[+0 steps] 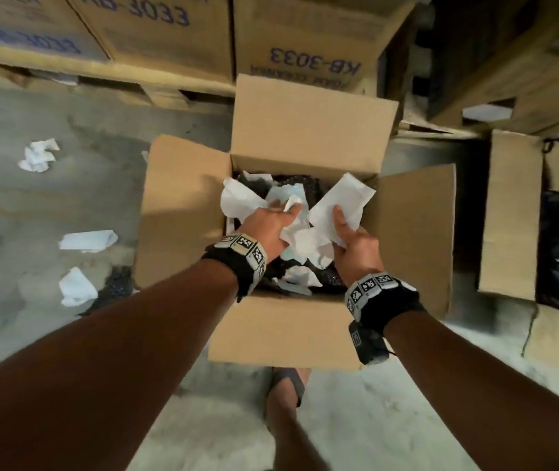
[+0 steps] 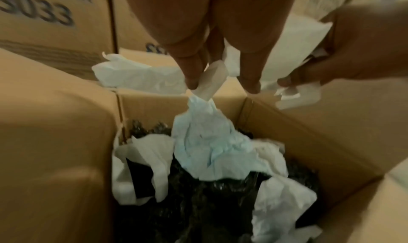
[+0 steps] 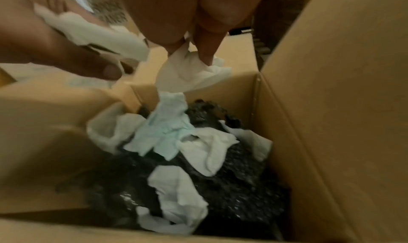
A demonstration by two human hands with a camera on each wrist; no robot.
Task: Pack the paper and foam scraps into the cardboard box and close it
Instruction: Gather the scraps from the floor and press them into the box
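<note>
The cardboard box (image 1: pixel 281 331) stands open on the floor with all its flaps folded outward. Inside lies black foam wrap (image 3: pixel 232 185) with white paper scraps (image 3: pixel 178 191) on top. Both hands hover over the opening. My left hand (image 1: pixel 283 207) grips crumpled white and pale-blue paper (image 2: pixel 203 133), which hangs from its fingers (image 2: pixel 192 79) down into the box. My right hand (image 1: pixel 342 226) grips a white paper sheet (image 1: pixel 342 195), seen bunched under its fingers (image 3: pixel 206 55) in the right wrist view.
On the floor to the left lie three white paper scraps (image 1: pixel 38 154) (image 1: pixel 87 240) (image 1: pixel 75 287) and a black foam piece (image 1: pixel 118 287). Stacked cartons (image 1: pixel 305 45) stand behind. Another open box (image 1: pixel 509 215) holding black material is on the right. My foot (image 1: pixel 288 385) is below the box.
</note>
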